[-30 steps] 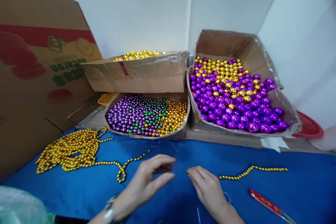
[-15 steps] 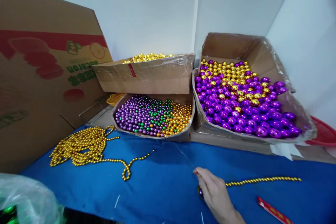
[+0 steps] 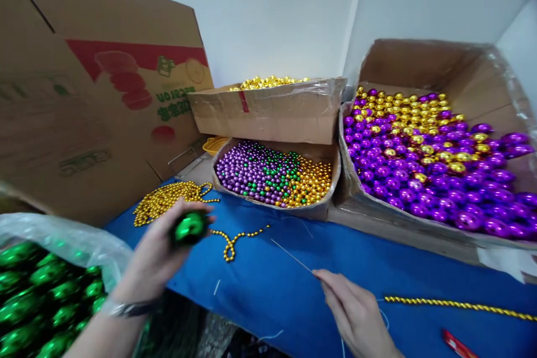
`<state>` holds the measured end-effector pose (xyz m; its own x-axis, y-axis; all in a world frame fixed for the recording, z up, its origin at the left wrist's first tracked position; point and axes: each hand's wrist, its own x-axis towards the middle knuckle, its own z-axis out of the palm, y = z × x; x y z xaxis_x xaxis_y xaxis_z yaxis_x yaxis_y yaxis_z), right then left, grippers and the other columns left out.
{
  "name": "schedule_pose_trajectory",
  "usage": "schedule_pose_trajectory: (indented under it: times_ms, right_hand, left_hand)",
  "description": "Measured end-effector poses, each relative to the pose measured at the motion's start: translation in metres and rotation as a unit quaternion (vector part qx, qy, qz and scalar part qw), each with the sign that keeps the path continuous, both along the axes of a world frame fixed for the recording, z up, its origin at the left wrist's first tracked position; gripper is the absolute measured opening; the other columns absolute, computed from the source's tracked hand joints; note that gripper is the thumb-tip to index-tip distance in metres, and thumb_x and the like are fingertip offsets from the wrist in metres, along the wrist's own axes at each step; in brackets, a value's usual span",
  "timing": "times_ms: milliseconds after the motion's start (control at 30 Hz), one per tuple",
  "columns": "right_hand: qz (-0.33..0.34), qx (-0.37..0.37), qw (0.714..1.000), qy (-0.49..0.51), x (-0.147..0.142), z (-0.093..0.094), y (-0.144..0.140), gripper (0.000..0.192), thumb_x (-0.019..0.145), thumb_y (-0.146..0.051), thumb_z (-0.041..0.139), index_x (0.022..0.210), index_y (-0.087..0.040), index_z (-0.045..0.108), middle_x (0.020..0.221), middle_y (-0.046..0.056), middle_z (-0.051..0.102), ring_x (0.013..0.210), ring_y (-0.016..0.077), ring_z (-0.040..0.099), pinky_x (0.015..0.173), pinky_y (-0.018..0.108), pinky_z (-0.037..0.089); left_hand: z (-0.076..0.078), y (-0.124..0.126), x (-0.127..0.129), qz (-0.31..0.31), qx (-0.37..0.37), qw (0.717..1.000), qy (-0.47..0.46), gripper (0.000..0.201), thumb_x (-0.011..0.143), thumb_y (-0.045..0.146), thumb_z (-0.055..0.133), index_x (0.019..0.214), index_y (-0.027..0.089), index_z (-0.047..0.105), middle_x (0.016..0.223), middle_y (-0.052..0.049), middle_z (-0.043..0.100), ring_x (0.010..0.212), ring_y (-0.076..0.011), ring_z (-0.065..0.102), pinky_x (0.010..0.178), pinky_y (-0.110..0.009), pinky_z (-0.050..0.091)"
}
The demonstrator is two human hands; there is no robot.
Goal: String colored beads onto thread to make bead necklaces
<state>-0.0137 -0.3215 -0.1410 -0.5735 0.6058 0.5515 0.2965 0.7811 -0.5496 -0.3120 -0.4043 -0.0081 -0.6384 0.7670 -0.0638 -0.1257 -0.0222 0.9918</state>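
Note:
My left hand [image 3: 151, 251], wearing a dark wristband, is closed around a shiny green ball [image 3: 191, 227] above the left part of the blue cloth. In my right hand [image 3: 356, 305], thumb and fingers pinch a long thin needle [image 3: 291, 255], its free end pointing up and left. White thread [image 3: 385, 319] hangs by that hand. A gold bead strand [image 3: 457, 306] lies stretched out to its right. Beyond my left hand are a heap of gold bead strings [image 3: 161, 201] and a looped gold strand [image 3: 230, 249].
An open carton [image 3: 352, 179] holds purple and gold balls. Small purple, green and gold beads fill a lower box [image 3: 272, 204]; a gold-filled box [image 3: 272, 117] sits above. A plastic-lined bag [image 3: 62, 229] of green balls stands left. A red object [image 3: 457, 344] lies front right.
My left hand has come into view with a green ball. The view has swung left, showing more of the green-ball bag. The dark ball seen by my right hand is no longer visible.

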Motion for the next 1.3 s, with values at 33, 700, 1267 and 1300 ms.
schedule_pose_trajectory:
  times_ms: [33,700,1267,1300]
  right_hand:
    - [-0.002,0.009,1.000,0.003,0.000,0.003,-0.002,0.027,0.092,-0.016,0.042,0.115,-0.020,0.056,0.083,0.005,0.068,0.069,0.0152,0.066,0.063,0.024,0.055]
    - [-0.151,0.046,0.986,-0.045,0.044,0.001,-0.004,0.024,0.092,-0.015,0.044,0.111,-0.018,0.059,0.090,0.007,0.069,0.076,0.0162,0.066,0.068,0.027,0.053]
    - [-0.153,0.089,0.979,-0.105,0.062,0.003,0.005,0.026,0.092,-0.012,0.045,0.115,-0.020,0.056,0.072,0.004,0.058,0.064,0.0152,0.053,0.059,0.026,0.040]
    - [-0.155,0.105,0.975,-0.117,0.064,0.005,0.006,0.026,0.092,-0.013,0.045,0.114,-0.020,0.057,0.070,0.004,0.056,0.063,0.0150,0.052,0.058,0.026,0.038]
  left_hand:
    - [-0.009,0.011,0.009,-0.035,-0.003,0.999,-0.035,0.030,0.085,0.040,0.049,0.084,0.016,0.066,0.093,-0.008,0.069,0.083,-0.0238,0.064,0.068,-0.035,0.055]
    - [-0.081,0.080,0.075,-0.436,0.068,0.870,-0.221,0.039,0.076,0.027,0.060,0.114,0.017,0.056,0.126,-0.015,0.051,0.102,-0.0300,0.056,0.063,-0.028,0.051]
    - [-0.074,0.087,0.062,-0.494,0.022,0.869,-0.011,0.053,0.065,0.023,0.071,0.116,0.017,0.056,0.125,-0.011,0.050,0.104,-0.0269,0.051,0.084,-0.033,0.042]
    - [-0.072,0.088,0.061,-0.496,0.012,0.868,0.010,0.053,0.066,0.024,0.071,0.116,0.017,0.057,0.123,-0.010,0.051,0.104,-0.0261,0.051,0.084,-0.033,0.042]
